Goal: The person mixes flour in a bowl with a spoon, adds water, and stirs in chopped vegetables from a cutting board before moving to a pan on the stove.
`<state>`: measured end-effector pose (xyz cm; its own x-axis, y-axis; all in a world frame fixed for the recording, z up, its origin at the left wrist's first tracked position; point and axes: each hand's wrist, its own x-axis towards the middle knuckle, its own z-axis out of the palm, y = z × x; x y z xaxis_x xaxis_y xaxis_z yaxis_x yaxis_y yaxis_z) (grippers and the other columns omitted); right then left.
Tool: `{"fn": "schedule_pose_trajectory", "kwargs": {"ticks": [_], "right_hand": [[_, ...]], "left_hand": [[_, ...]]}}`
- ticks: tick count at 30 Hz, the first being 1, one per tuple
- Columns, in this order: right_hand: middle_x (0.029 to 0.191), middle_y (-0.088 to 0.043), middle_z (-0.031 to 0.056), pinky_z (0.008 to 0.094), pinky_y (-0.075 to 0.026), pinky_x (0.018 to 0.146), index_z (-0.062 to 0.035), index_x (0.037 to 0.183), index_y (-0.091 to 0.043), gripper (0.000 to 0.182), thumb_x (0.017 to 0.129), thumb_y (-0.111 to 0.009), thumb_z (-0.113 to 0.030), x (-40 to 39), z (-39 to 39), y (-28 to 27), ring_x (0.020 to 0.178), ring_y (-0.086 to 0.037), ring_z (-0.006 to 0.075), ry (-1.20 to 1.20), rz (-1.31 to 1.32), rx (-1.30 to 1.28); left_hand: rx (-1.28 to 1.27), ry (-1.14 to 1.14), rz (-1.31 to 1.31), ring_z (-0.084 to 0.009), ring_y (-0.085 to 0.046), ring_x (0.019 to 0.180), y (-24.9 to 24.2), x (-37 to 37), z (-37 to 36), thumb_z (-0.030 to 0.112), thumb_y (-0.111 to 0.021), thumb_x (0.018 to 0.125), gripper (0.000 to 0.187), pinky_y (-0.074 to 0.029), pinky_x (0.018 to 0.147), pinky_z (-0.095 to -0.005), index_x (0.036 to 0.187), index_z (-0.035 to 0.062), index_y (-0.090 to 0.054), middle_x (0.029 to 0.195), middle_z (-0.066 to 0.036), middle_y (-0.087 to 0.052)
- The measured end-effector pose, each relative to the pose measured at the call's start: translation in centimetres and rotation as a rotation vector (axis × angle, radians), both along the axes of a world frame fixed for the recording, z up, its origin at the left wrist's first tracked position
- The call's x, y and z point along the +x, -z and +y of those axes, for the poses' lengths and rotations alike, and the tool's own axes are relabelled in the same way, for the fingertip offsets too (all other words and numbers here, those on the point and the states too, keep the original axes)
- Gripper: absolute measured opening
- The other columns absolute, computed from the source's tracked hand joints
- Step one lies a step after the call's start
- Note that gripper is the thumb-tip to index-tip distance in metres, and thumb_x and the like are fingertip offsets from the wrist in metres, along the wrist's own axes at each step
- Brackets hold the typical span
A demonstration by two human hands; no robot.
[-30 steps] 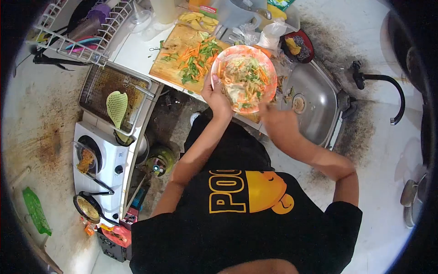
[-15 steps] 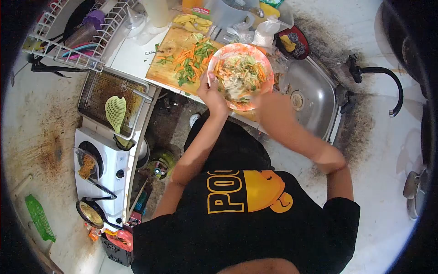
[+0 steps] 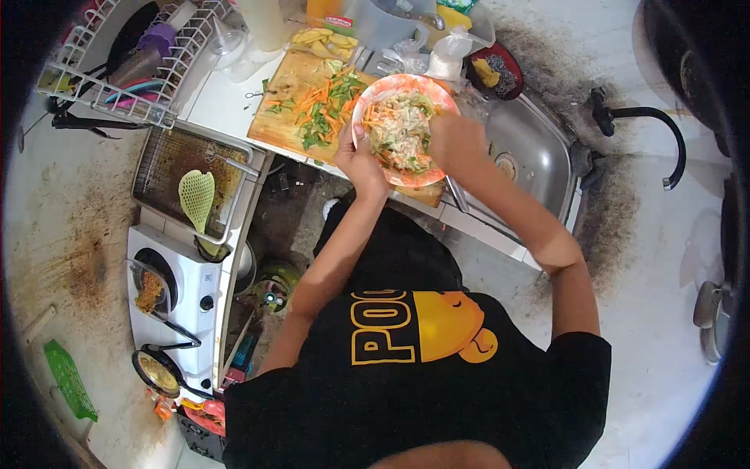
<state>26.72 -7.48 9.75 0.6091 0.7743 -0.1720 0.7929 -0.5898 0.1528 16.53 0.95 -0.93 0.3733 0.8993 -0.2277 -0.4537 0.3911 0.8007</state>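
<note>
My left hand (image 3: 362, 164) grips the left rim of an orange-and-white bowl (image 3: 447, 98), thumb over the edge. Inside the bowl is a mixture (image 3: 400, 131) of shredded vegetables, carrot strips and greens, coated with something pale. My right hand (image 3: 457, 141) is curled over the bowl's right side; what its fingers hold is hidden. Below that hand a narrow metal handle (image 3: 456, 194) juts out past the board's edge. Beneath and left of the bowl lies a wooden cutting board (image 3: 269, 129) with carrot strips and chopped greens (image 3: 324, 105) on it.
A steel sink (image 3: 535, 148) with a black faucet (image 3: 648, 113) is to the right. At the back stand a plastic jug (image 3: 383, 27) and a container of yellow slices (image 3: 322, 41). On the left are a dish rack (image 3: 168, 102), a metal tray (image 3: 164, 164) and a white stove (image 3: 180, 270).
My right hand has moved up and slightly left over the bowl, uncovering the metal handle. The mixture looks more blended and more evenly coated. My left hand keeps its hold on the rim.
</note>
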Motion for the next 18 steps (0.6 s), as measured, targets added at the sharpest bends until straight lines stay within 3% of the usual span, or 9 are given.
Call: {"fn": "schedule_pose_trajectory", "kwargs": {"ticks": [7, 11, 13, 18], "right_hand": [[0.078, -0.066, 0.0185, 0.0452, -0.053, 0.064, -0.0042, 0.077, -0.065, 0.009, 0.072, -0.062, -0.011, -1.0, -1.1, -8.7, 0.074, -0.066, 0.0342, -0.017, -0.108, 0.046], [0.076, -0.066, 0.0178, 0.0442, -0.053, 0.063, -0.0044, 0.077, -0.065, 0.009, 0.071, -0.062, -0.011, 0.2, 0.2, -1.1, 0.074, -0.066, 0.0347, 0.090, -0.085, -0.050], [0.074, -0.065, 0.0170, 0.0435, -0.053, 0.062, -0.0031, 0.078, -0.065, 0.010, 0.074, -0.059, -0.011, -0.5, 1.1, 0.6, 0.073, -0.066, 0.0346, 0.036, -0.065, 0.141], [0.072, -0.065, 0.0163, 0.0440, -0.052, 0.060, -0.0042, 0.080, -0.063, 0.009, 0.075, -0.057, -0.009, -0.6, -0.9, -2.5, 0.071, -0.065, 0.0346, -0.041, 0.004, 0.156]], "left_hand": [[-0.026, -0.024, -0.025, -0.0106, -0.048, 0.088, -0.3, 0.1, -0.1, 0.017, -0.055, 0.096, 0.029, -0.038, 0.081, -0.0253, 0.108, -0.0080, -0.062, 0.102, -0.005, -0.057], [0.014, 0.007, -0.028, -0.0106, -0.048, 0.087, 0.0, 0.1, 0.0, 0.017, -0.054, 0.096, 0.028, -0.038, 0.081, -0.0257, 0.108, -0.0075, -0.062, 0.100, -0.004, -0.056], [0.019, 0.024, -0.001, -0.0106, -0.048, 0.087, -0.3, -0.2, -0.1, 0.016, -0.053, 0.096, 0.028, -0.038, 0.081, -0.0261, 0.108, -0.0076, -0.061, 0.098, -0.004, -0.055], [0.052, -0.017, 0.032, -0.0124, -0.049, 0.088, -0.1, 0.2, -0.2, 0.015, -0.049, 0.098, 0.027, -0.040, 0.082, -0.0284, 0.107, -0.0082, -0.059, 0.098, -0.005, -0.056]]}}
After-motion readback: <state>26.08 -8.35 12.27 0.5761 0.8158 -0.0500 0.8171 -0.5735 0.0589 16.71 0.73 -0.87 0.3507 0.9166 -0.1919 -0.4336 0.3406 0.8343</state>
